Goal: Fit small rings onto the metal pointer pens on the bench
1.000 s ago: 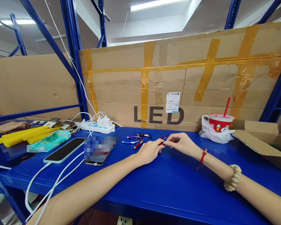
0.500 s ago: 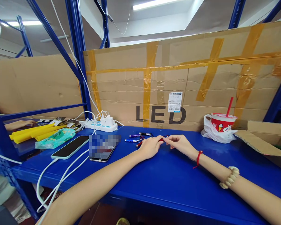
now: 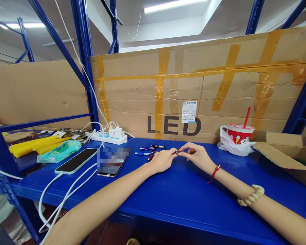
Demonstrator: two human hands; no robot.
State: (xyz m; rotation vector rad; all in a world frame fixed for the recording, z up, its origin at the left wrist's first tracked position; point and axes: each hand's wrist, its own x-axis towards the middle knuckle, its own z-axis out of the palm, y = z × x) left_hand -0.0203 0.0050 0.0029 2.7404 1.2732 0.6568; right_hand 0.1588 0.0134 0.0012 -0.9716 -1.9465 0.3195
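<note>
My left hand [image 3: 164,160] rests low over the blue tabletop [image 3: 183,194], its fingers closed round a small red pen-like item [image 3: 175,152]. My right hand [image 3: 196,156] meets it from the right, thumb and forefinger pinched at the item's dark end; whether they hold a separate small part is too small to tell. Just behind and left of my left hand lie several slim metallic pieces: a blue one [image 3: 142,153], a purple one [image 3: 146,148] and a black one [image 3: 158,146]. A red one is partly hidden by my left hand.
Two phones [image 3: 76,161] with white cables, a power strip [image 3: 109,137], a teal packet [image 3: 59,151] and yellow rolls [image 3: 33,144] are at left. Another person's hand [image 3: 20,136] shows at far left. At right stand a red cup [image 3: 238,134] in plastic and an open cardboard box [image 3: 280,154].
My right hand has shifted slightly, its wrist a little lower and its fingers more arched over the item's end. My left hand has barely moved. The view has moved slightly.
</note>
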